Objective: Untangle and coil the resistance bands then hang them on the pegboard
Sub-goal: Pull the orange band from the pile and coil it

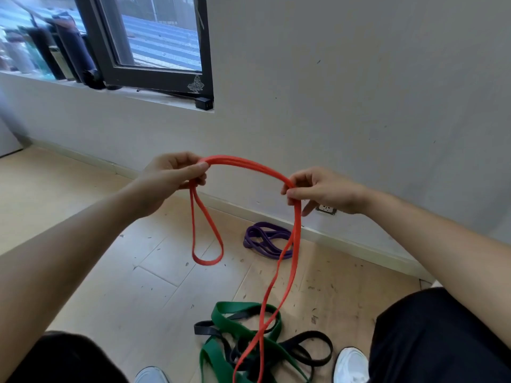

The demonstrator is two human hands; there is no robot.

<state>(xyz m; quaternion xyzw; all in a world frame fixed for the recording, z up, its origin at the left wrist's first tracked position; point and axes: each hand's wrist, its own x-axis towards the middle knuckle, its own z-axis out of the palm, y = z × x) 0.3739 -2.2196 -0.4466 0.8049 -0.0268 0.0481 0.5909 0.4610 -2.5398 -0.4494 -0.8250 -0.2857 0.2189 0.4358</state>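
Centre frame, the long flat orange-red rubber resistance band (243,161) arches between both hands. The left hand (177,172) has its fingers curled round a gathered bunch of strands, with a short loop dangling below it. The right hand (323,189) pinches the band between thumb and fingertips, and from there two strands drop towards the bottom centre of the frame. I judge the band light, limp and stretchy, with a grippy surface that will cling to itself, so I would keep each turn flat and feed slack, not pull. The best hold looks like the bunch at the left hand, with the right sliding down the hanging strands to draw up the next turn. Those strands cross over a pile of a wide green rubber band (243,333) and a narrower black rubber band (312,346) at lower centre; I cannot tell whether the orange one is threaded through them or only lies over them, and its lower end is cut off by the frame edge. A purple rubber band (266,240) lies in loose loops near the skirting, right of centre. The fingers hide how many turns are gathered, and no pegboard is in view.
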